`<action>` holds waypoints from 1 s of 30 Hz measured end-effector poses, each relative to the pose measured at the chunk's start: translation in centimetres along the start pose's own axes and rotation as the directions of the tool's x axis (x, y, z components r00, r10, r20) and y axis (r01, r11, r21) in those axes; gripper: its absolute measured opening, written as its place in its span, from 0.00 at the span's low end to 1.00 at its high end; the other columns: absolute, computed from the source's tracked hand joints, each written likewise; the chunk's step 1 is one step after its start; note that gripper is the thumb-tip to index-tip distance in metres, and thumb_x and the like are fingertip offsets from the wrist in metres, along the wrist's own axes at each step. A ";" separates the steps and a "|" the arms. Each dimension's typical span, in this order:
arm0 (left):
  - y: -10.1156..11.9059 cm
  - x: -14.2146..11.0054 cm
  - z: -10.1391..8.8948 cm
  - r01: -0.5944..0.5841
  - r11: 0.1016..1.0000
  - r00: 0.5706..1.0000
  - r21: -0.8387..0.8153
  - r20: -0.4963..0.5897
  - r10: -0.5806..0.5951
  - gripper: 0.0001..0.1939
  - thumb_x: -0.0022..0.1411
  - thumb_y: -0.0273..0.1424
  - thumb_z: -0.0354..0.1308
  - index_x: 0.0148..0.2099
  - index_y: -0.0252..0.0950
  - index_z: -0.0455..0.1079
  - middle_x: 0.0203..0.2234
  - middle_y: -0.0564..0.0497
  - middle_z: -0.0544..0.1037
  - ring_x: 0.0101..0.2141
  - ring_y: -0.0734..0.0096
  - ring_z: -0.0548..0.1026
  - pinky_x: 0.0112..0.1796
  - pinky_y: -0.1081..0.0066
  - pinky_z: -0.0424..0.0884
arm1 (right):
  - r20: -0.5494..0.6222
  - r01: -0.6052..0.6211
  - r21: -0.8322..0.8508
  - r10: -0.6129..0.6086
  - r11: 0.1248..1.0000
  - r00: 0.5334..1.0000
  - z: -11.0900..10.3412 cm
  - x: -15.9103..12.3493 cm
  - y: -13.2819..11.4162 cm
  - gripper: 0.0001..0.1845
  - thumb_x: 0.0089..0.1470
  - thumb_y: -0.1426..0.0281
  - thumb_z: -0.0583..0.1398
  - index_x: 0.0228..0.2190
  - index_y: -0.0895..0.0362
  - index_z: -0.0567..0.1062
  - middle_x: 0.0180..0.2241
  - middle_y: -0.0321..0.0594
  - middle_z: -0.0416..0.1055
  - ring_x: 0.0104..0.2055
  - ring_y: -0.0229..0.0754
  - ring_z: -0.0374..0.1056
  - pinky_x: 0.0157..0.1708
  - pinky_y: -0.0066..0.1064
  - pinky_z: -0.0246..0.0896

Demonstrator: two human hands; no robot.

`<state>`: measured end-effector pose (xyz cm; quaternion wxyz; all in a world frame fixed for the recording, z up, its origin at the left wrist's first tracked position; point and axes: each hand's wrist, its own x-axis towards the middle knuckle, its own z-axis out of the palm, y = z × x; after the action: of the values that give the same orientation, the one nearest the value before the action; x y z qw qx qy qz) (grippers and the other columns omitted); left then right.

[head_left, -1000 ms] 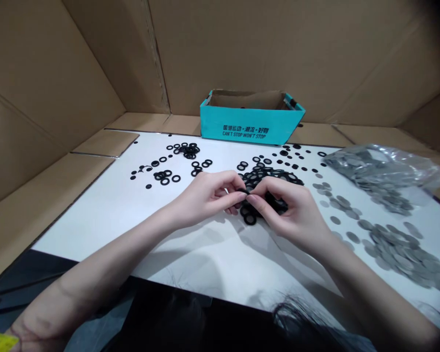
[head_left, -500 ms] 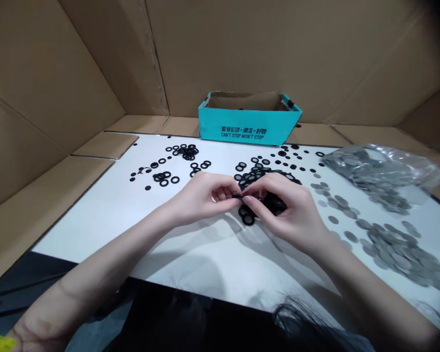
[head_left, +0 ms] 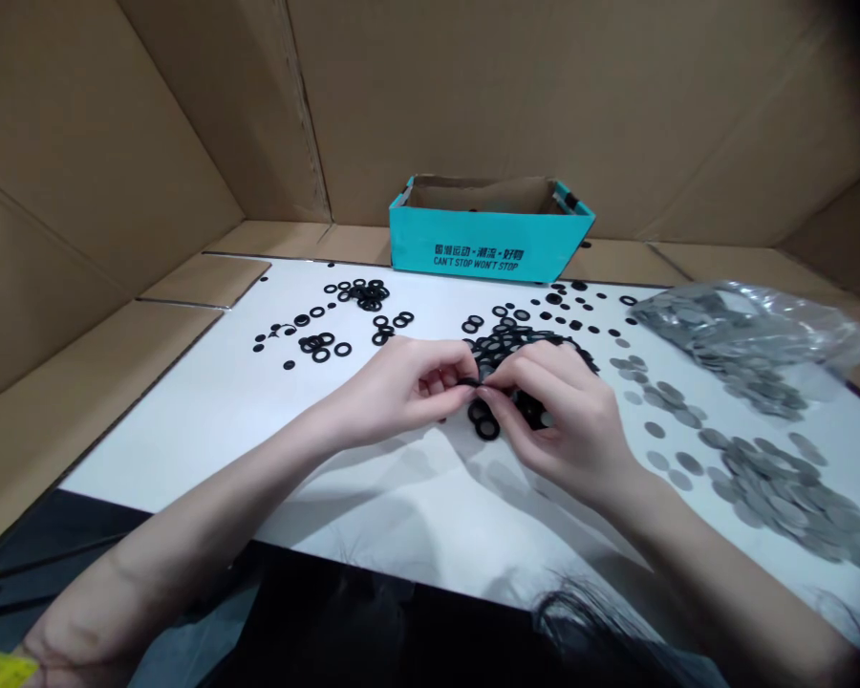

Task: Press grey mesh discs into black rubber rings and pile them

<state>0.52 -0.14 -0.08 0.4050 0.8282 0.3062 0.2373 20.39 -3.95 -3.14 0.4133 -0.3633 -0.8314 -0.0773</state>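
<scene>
Checking the nearest things first: how are the left hand [head_left: 408,387] and the right hand [head_left: 563,420] held?

Both hands are almost closed, with the fingers curled, and they are brought together above the white worktop [head_left: 186,449]. A black rubber ring [head_left: 468,382] is pinched edge-on between the fingertips of the two hands. Whether more than one ring is gripped cannot be told.

And what is found directly around that ring?

It is held just above a heap of loose black rings [head_left: 537,342], and the right hand partly covers the heap. Two more rings [head_left: 486,429] are lying just below the right hand's fingers.

What is seen further out across the worktop?

On the right, grey metal mesh discs [head_left: 781,502] are spread in a wide patch, and a clear plastic bag [head_left: 749,349] filled with similar discs is lying beyond them. On the left, a smaller scatter of black rings [head_left: 322,339] is laid out.

And at the far end?

A teal cardboard box [head_left: 487,253] printed "CAN'T STOP WON'T STOP" is placed just past the far edge of the worktop, and brown cardboard sheets [head_left: 473,96] are standing behind it.
</scene>
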 end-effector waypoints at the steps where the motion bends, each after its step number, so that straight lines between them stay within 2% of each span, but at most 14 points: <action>1: 0.1 0.0 0.0 -0.002 1.000 1.000 0.006 -0.001 0.002 0.04 0.64 0.26 0.56 0.36 0.33 0.70 0.22 0.58 0.71 0.24 0.80 0.68 0.29 0.79 0.65 | -0.007 0.017 -0.017 -0.017 1.000 1.000 0.0 0.0 0.0 0.10 0.60 0.78 0.60 0.30 0.53 0.67 0.26 0.37 0.70 0.28 0.41 0.64 0.29 0.35 0.54; 3: 0.2 -0.1 -0.1 -0.009 1.000 1.000 0.017 -0.006 0.009 0.04 0.64 0.26 0.56 0.35 0.33 0.70 0.22 0.58 0.71 0.24 0.80 0.68 0.29 0.79 0.65 | -0.016 0.022 -0.021 -0.023 1.000 1.000 0.0 -0.1 0.0 0.09 0.60 0.78 0.60 0.30 0.54 0.67 0.26 0.38 0.70 0.28 0.41 0.65 0.29 0.36 0.54; 7: 0.1 -0.3 0.0 -0.044 0.998 0.999 0.053 -0.026 0.046 0.04 0.65 0.27 0.56 0.36 0.33 0.70 0.23 0.57 0.71 0.25 0.80 0.69 0.29 0.78 0.65 | 0.008 -0.055 0.051 0.054 0.997 0.998 -0.2 0.2 -0.2 0.09 0.59 0.78 0.59 0.30 0.53 0.67 0.25 0.37 0.70 0.28 0.41 0.64 0.29 0.36 0.55; 9: -0.1 -0.2 0.0 -0.061 0.996 0.997 0.060 -0.051 0.064 0.04 0.65 0.27 0.57 0.37 0.33 0.71 0.23 0.56 0.73 0.25 0.79 0.70 0.30 0.78 0.66 | 0.031 -0.113 0.105 0.110 0.988 0.993 -0.4 0.3 -0.3 0.10 0.58 0.77 0.59 0.28 0.53 0.67 0.24 0.37 0.69 0.28 0.41 0.64 0.29 0.35 0.56; 11: -0.3 -0.2 0.1 -0.077 0.996 0.992 0.033 -0.095 0.080 0.04 0.65 0.28 0.57 0.39 0.32 0.72 0.25 0.55 0.74 0.26 0.78 0.72 0.31 0.77 0.68 | 0.069 -0.227 0.199 0.218 0.953 0.974 -0.5 0.5 -0.4 0.10 0.59 0.76 0.59 0.27 0.53 0.67 0.24 0.36 0.69 0.27 0.39 0.64 0.29 0.34 0.57; 13: -0.5 -0.1 0.1 -0.108 0.994 0.985 -0.012 -0.134 0.106 0.06 0.65 0.28 0.60 0.44 0.33 0.73 0.26 0.54 0.76 0.27 0.77 0.73 0.31 0.77 0.70 | 0.135 -0.399 0.339 0.376 0.852 0.917 -0.5 0.5 -0.3 0.10 0.60 0.72 0.59 0.26 0.53 0.68 0.23 0.35 0.68 0.26 0.38 0.63 0.27 0.32 0.57; 16: -0.6 0.0 0.0 -0.188 0.982 0.971 -0.026 -0.157 0.182 0.11 0.62 0.29 0.64 0.47 0.34 0.74 0.30 0.52 0.78 0.30 0.77 0.75 0.33 0.77 0.73 | 0.301 -0.604 0.549 0.537 0.578 0.788 -0.5 0.5 -0.2 0.14 0.60 0.60 0.62 0.27 0.54 0.71 0.24 0.35 0.67 0.25 0.37 0.62 0.24 0.30 0.58; 19: -0.4 0.0 0.1 -0.264 0.965 0.948 0.007 -0.182 0.261 0.10 0.61 0.30 0.66 0.45 0.34 0.74 0.32 0.51 0.80 0.31 0.76 0.76 0.35 0.77 0.75 | 0.438 -0.668 0.658 0.545 0.347 0.715 -0.4 0.6 -0.1 0.21 0.54 0.50 0.66 0.27 0.55 0.72 0.24 0.34 0.66 0.25 0.36 0.61 0.24 0.28 0.58; 22: -0.2 -0.1 0.2 -0.304 0.952 0.931 0.045 -0.196 0.307 0.08 0.63 0.31 0.65 0.44 0.33 0.75 0.33 0.50 0.80 0.30 0.76 0.76 0.35 0.77 0.75 | 0.491 -0.676 0.697 0.527 0.240 0.694 -0.3 0.7 0.0 0.23 0.51 0.49 0.68 0.25 0.55 0.72 0.23 0.33 0.65 0.24 0.34 0.60 0.23 0.27 0.57; 24: 0.0 -0.2 0.4 -0.298 0.952 0.926 0.075 -0.218 0.307 0.08 0.64 0.32 0.64 0.42 0.31 0.74 0.32 0.50 0.80 0.29 0.77 0.76 0.33 0.77 0.74 | 0.473 -0.665 0.706 0.536 0.244 0.699 -0.3 0.7 -0.1 0.23 0.51 0.49 0.68 0.24 0.55 0.72 0.22 0.33 0.65 0.24 0.34 0.60 0.23 0.27 0.57; 25: 0.1 -0.2 0.5 -0.276 0.958 0.927 0.081 -0.240 0.288 0.08 0.64 0.31 0.64 0.42 0.31 0.74 0.30 0.50 0.79 0.28 0.77 0.75 0.32 0.77 0.74 | 0.444 -0.657 0.700 0.549 0.280 0.708 -0.2 0.7 -0.1 0.23 0.51 0.49 0.68 0.25 0.55 0.72 0.23 0.33 0.65 0.24 0.35 0.60 0.23 0.27 0.57; 27: 0.2 -0.4 0.6 -0.195 0.979 0.939 0.064 -0.276 0.205 0.06 0.63 0.30 0.62 0.41 0.31 0.74 0.27 0.52 0.77 0.26 0.78 0.73 0.30 0.77 0.73 | 0.363 -0.640 0.652 0.574 0.407 0.734 -0.2 0.6 -0.3 0.20 0.52 0.51 0.67 0.26 0.55 0.73 0.23 0.34 0.67 0.24 0.35 0.61 0.23 0.28 0.57; 30: 0.3 -0.4 0.8 -0.077 0.997 0.962 -0.002 -0.264 0.074 0.05 0.61 0.29 0.60 0.38 0.32 0.72 0.24 0.54 0.75 0.24 0.78 0.72 0.28 0.77 0.71 | 0.244 -0.589 0.538 0.557 0.603 0.793 -0.1 0.5 -0.6 0.13 0.57 0.60 0.65 0.26 0.54 0.73 0.24 0.35 0.68 0.25 0.37 0.62 0.25 0.30 0.57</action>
<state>0.81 -0.97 -0.31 0.3563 0.7978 0.3242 0.3627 19.84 -4.15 -2.58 0.4859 -0.4653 -0.6622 0.3301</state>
